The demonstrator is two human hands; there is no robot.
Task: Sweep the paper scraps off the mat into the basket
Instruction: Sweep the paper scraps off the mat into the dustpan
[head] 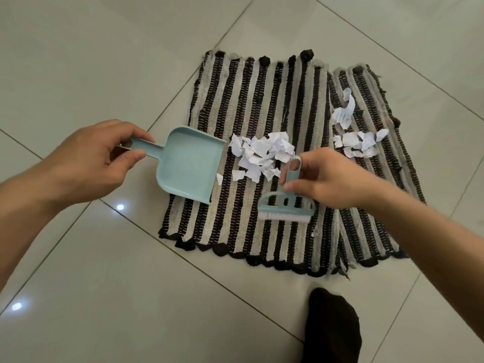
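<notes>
A black-and-cream striped mat [264, 100] lies on the tiled floor. White paper scraps [262, 155] are heaped at its middle, and a second cluster of scraps [356, 140] lies to the right. My left hand [89, 163] grips the handle of a pale blue dustpan [188, 163], whose open lip rests on the mat's left edge, touching the heap. My right hand [327, 179] holds a matching small brush [284, 205] by its looped handle, bristles down on the mat just below the heap. No basket is in view.
Glossy grey floor tiles [104, 284] surround the mat. A foot in a dark sock [331, 328] stands at the bottom, just below the mat's near fringe.
</notes>
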